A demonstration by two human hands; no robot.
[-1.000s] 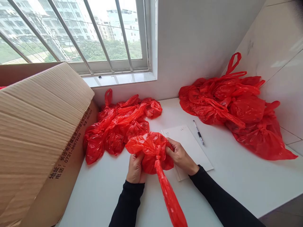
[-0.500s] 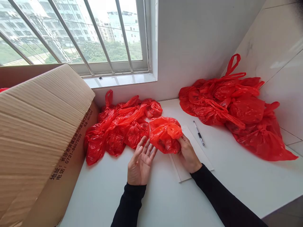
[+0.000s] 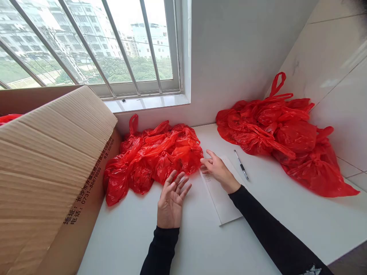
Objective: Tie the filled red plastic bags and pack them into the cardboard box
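Several knotted red plastic bags (image 3: 143, 156) lie bunched on the white table below the window. At the right end of that group rests one more red plastic bag (image 3: 187, 156), its contents showing only as dark shapes. My right hand (image 3: 218, 168) is beside this bag, fingers apart and holding nothing; whether a fingertip still touches it I cannot tell. Palm up in front of the bags, my left hand (image 3: 173, 198) is open and empty. Under my right hand lies a white paper pad (image 3: 222, 206) with small print near its upper left.
A large cardboard box (image 3: 57, 164) with a raised flap stands at the left, with red plastic inside. A second pile of red bags (image 3: 286, 133) lies against the right wall. Beside the pad is a black-and-clear pen (image 3: 241, 165). The barred window (image 3: 114, 46) is behind.
The red bag that was in my right hand now lies at the right end of the left group, let go. My left hand stays open, slightly lower.
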